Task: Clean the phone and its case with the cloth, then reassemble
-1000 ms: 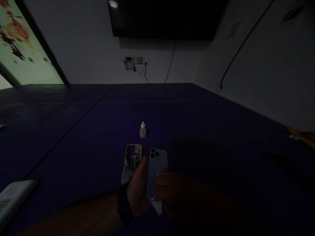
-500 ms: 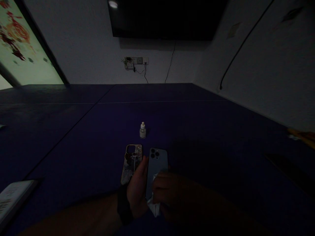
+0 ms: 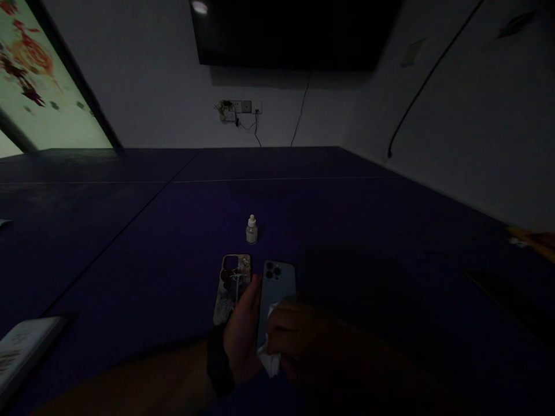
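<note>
A blue-grey smartphone (image 3: 280,286), back up with its camera lenses at the far end, lies in my left hand (image 3: 243,335). The left thumb runs along the phone's left edge, and a dark watch is on that wrist. My right hand (image 3: 290,332) pinches a crumpled white tissue (image 3: 269,361) against the lower back of the phone. Just left of my left hand, a patterned phone case (image 3: 229,289) lies on the dark blue table (image 3: 173,231), partly covered by that hand. Beyond both, a small white dropper bottle (image 3: 252,230) stands upright.
At the lower left lies a white box or book (image 3: 28,344). A dark flat object (image 3: 498,294) and a yellow-orange item (image 3: 535,241) are at the right. On the far wall are a television (image 3: 286,34) and sockets (image 3: 240,107) with cables. The room is dim.
My right hand and the tissue have shifted very slightly on the back of the phone. My left hand, the phone, the case and the bottle stay in place.
</note>
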Available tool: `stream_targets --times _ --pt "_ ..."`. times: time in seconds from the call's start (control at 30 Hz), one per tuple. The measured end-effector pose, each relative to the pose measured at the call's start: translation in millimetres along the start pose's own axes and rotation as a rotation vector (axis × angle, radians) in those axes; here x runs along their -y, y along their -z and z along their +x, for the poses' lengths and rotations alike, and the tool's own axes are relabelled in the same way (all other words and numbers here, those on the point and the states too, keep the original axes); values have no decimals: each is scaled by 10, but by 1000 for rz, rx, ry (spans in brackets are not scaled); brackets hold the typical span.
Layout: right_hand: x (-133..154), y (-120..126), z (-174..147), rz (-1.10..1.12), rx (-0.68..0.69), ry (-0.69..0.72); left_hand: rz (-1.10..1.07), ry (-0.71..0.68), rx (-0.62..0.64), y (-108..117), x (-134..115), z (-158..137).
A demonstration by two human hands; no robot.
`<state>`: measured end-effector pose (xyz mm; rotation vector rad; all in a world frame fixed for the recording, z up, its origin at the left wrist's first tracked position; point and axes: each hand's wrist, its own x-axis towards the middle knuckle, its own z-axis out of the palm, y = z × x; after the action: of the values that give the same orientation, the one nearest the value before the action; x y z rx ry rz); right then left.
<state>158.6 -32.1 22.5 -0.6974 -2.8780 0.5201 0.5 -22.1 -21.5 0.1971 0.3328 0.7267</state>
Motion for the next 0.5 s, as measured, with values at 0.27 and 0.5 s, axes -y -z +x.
stream_targets --times 0.27,0.5 --pt "-85 49 -103 122 30 -48 71 -54 -57 -28 19 -15" --pt "-86 13 -59 113 -63 -98 112 -62 -60 -12 16 3"
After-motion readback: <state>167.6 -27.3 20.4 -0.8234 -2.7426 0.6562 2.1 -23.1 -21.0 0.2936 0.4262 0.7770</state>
